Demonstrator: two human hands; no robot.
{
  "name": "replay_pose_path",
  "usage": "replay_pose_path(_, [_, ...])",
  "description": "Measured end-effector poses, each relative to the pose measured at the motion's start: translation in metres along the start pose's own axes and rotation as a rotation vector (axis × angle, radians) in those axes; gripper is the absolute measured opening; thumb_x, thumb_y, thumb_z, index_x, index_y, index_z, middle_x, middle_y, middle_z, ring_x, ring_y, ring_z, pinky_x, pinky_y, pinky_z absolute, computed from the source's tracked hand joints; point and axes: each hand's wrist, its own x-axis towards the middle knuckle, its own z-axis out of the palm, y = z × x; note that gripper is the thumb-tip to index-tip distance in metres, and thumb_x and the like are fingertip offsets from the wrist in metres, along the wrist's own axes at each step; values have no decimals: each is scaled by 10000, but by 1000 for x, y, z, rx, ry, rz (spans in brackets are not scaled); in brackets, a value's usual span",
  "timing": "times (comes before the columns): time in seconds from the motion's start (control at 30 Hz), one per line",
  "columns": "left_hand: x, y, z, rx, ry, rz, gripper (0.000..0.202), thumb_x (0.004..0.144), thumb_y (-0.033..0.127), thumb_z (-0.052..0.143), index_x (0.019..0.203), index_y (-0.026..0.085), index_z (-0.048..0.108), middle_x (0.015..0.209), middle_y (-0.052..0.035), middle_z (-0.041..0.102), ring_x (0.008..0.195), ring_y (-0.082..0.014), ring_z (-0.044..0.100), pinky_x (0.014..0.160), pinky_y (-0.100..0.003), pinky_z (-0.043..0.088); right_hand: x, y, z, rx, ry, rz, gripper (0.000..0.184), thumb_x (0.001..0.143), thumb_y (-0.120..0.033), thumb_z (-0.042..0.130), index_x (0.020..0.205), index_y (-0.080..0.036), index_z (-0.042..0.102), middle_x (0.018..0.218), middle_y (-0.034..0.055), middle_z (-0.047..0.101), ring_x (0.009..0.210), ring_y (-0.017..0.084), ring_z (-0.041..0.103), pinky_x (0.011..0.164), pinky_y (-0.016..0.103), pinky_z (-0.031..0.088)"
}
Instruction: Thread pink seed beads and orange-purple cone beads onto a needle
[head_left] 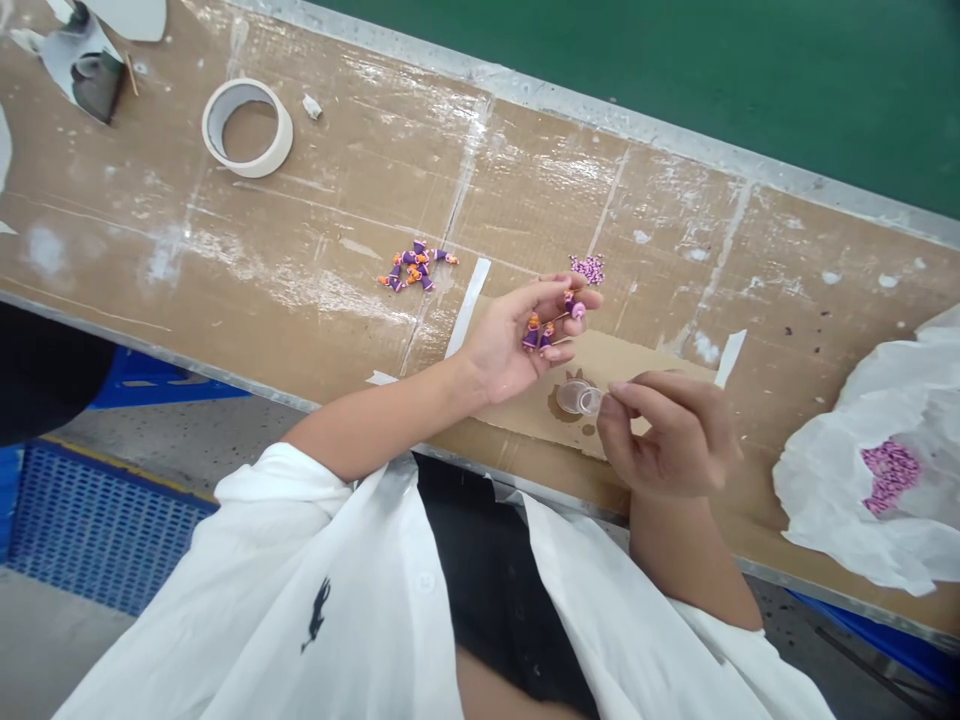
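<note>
- Left fingers [559, 285]: curled upward and holding a small purple-and-orange figure [570, 301] near their tips, with a round pink piece [578, 311] beside it.
- Left hand [499, 345]: palm up; two more little figures [531, 333] lie between the palm and the bent fingers.
- Right hand [675, 435]: fingers curled in, thumb and index close together; whether they are closed on something thin, I cannot tell from this angle.
- Just beside the right fingertips: a small clear container [574, 396], perhaps two round parts, over a dark wet stain [559, 410].
- Below both hands: a flat cardboard piece [517, 418], with white tape strips [470, 298] at its left and right ends.
- Just beyond the left fingertips: a small heap of pink bits [587, 268] on the surface [337, 190].
- Farther left: a loose cluster of purple-and-orange figures [413, 268], some lying on their sides.
- Toward the far left: a roll of white tape [282, 145] lying flat, a white scrap [312, 107] near it.
- Right end: a crumpled white sheet [829, 450] bearing a larger pile of pink pieces [891, 475].
</note>
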Motion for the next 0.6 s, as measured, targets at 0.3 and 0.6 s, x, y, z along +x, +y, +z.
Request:
replay_pose_path(0.3, [-7,1,2,-36,19,45,360,999,500,504,885,176,611,851,-22,619,679,-91,520,560,-247,361,-2,-35,20,-127,-163,-126,488,1051,-541,427,1394,-264,637,896,75,615,801,194,557,752,333,488])
replay_pose_path(0.6, [-12,8,6,-234,-42,2,338,1056,322,403,847,144,601,755,3,581,561,-54,470,514,-198,331,-1,-41,24,36,-290,-124,617,1075,-477,388,1588,-134,408,961,105,582,837,209,512,806,346,456])
